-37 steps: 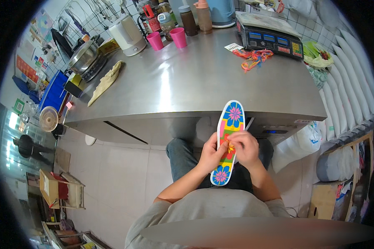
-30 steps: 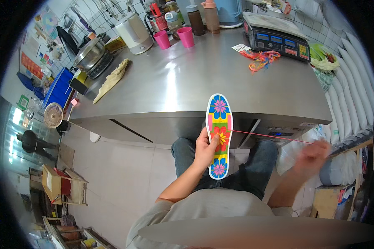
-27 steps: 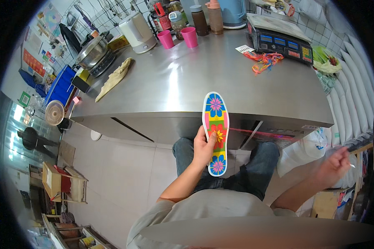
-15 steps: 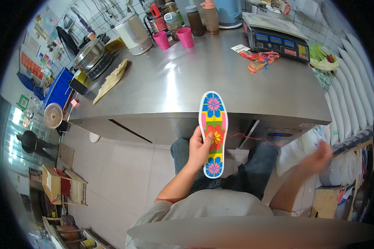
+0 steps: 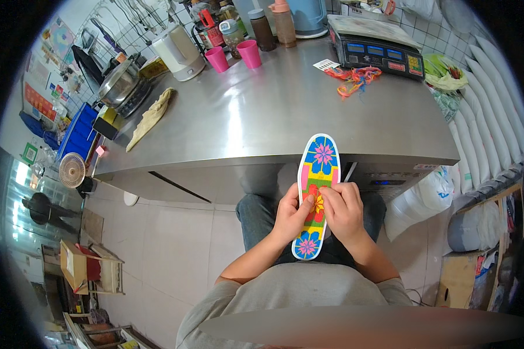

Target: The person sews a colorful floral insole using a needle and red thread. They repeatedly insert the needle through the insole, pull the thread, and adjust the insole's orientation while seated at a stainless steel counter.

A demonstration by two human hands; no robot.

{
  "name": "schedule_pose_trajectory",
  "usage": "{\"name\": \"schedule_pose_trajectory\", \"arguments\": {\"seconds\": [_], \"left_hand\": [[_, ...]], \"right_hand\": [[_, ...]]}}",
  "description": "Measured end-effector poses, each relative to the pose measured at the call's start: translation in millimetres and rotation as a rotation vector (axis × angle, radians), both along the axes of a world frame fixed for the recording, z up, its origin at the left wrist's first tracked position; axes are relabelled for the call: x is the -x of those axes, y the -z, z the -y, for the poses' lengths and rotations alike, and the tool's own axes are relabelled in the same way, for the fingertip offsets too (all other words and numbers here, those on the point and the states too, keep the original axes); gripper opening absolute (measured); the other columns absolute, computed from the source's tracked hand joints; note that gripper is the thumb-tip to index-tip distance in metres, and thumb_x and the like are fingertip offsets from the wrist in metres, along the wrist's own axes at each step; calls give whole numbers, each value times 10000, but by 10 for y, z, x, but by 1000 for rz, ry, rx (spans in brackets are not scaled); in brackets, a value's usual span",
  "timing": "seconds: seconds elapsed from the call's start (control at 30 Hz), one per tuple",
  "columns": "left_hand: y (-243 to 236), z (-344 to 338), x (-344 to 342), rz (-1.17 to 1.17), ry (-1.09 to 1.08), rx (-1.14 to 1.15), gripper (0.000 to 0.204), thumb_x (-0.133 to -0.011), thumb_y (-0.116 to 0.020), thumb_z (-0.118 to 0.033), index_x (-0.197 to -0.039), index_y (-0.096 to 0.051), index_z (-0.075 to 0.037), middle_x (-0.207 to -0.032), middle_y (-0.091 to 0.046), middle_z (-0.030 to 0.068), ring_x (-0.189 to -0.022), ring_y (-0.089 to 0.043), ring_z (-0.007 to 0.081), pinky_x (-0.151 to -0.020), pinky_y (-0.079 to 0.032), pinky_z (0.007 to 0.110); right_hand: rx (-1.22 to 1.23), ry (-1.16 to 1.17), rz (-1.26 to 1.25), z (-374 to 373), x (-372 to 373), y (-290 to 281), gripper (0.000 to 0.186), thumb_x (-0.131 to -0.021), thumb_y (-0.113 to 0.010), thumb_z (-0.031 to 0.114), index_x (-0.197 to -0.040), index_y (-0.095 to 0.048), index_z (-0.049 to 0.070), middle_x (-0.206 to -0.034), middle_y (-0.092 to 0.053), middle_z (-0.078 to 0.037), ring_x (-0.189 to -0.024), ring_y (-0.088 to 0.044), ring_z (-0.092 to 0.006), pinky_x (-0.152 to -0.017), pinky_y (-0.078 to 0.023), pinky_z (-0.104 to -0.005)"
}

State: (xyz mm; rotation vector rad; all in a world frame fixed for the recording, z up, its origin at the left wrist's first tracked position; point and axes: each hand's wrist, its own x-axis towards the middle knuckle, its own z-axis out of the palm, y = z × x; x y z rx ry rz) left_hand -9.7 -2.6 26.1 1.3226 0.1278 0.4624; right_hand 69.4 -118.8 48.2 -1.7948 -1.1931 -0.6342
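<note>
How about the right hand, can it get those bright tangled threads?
Probably yes, with a stretch: the threads lie uncovered in front of the scale, and nothing visible blocks the way across the steel table. But the right hand is busy at the patterned insole.

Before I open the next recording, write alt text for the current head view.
A person's left hand grips a white-edged, flower-patterned insole while the right hand touches its red middle flower. Beyond, tangled multicoloured thread lies beside a black scale on a grey metal counter.
</note>
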Motion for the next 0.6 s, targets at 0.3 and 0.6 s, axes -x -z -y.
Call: {"name": "schedule_pose_trajectory", "arguments": {"seconds": [0.3,0.6], "left_hand": [[1,1,7,2,1,1,180,-911,-485,-80,-1075,-491,-5,-974,-579,36,-859,-532,60,-750,-440,206],[23,-8,-10,-9,-109,-236,265,-895,-505,-93,-1143,-466,-9,-892,-619,70,-769,-576,91,-682,-470,238]], "right_hand": [[16,0,9,5,0,-7,229,-670,-641,-21,-892,-601,18,-819,-498,-88,-734,-514,-247,-629,-449,-333],[77,8,62,10,4,17,222,-672,-632,14,-891,-599,15,-825,-503,-87,-745,-517,-246,-644,-456,-327]]}}
